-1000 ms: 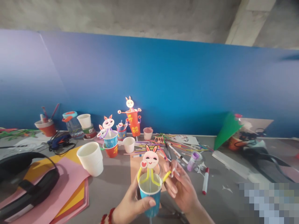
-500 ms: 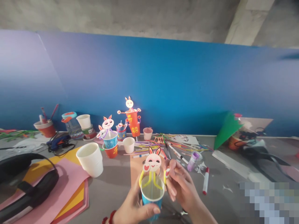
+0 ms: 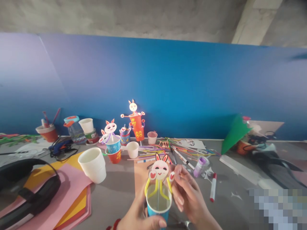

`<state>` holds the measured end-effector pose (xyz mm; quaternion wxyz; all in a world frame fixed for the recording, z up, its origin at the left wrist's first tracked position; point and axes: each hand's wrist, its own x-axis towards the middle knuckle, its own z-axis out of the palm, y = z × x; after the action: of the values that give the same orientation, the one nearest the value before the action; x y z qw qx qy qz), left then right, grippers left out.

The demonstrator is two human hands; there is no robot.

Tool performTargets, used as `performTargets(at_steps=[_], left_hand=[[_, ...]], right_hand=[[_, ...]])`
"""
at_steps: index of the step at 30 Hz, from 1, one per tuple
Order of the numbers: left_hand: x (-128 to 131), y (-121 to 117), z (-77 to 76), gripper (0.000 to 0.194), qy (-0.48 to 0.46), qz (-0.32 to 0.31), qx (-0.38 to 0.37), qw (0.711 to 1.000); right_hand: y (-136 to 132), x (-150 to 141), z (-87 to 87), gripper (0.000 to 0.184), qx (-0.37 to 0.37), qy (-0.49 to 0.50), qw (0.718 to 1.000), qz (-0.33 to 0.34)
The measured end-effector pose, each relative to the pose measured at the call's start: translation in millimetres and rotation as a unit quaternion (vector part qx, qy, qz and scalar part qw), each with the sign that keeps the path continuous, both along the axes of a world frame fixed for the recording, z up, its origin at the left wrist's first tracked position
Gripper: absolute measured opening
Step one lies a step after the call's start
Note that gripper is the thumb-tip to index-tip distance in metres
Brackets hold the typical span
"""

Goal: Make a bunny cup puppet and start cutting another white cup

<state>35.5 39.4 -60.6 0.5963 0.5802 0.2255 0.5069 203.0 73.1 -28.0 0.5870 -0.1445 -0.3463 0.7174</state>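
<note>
My left hand (image 3: 135, 210) is wrapped around a blue paper cup (image 3: 153, 213), its thumb across the front. From the cup rises a white paper rabbit head (image 3: 160, 168) with pink-lined ears, on a stick. Yellow arms (image 3: 147, 187) bend over the rim. A round paper paw with a red heart (image 3: 153, 174) tips the left arm. At the other arm's end, a matching heart paw (image 3: 171, 176) is pinched between the thumb and fingers of my right hand (image 3: 188, 193). The lower cup is hidden by my left hand.
Finished rabbit cups (image 3: 113, 145) and a red stacked one (image 3: 138, 133) stand behind. A white cup (image 3: 92, 165), headphones (image 3: 51, 185) and coloured paper (image 3: 72, 179) lie left. Right are a purple-labelled bottle (image 3: 199, 167), a red-capped marker (image 3: 213, 187) and paper scraps.
The right paw has swung upright beside the rabbit's face, its heart now facing me, with my right fingers at its edge. The cup and both hands have shifted slightly right and down.
</note>
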Motion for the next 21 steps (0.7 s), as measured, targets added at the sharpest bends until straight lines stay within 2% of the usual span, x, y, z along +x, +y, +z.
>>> performTargets(at_steps=[9, 17, 21], left_hand=[[-1.3, 0.0, -5.7, 0.086, 0.014, -0.006, -0.013, 1.0], [0.4, 1.0, -0.7, 0.082, 0.022, -0.005, 0.0, 1.0], [0.8, 0.3, 1.3, 0.079, 0.025, -0.006, -0.003, 1.0]], right_hand=[[-0.2, 0.7, -3.2, 0.028, -0.016, -0.013, 1.0, 0.01], [-0.9, -0.5, -1.0, 0.03, -0.026, -0.05, 0.998, -0.03], [-0.1, -0.2, -1.6, 0.031, -0.028, -0.072, 0.997, -0.023]])
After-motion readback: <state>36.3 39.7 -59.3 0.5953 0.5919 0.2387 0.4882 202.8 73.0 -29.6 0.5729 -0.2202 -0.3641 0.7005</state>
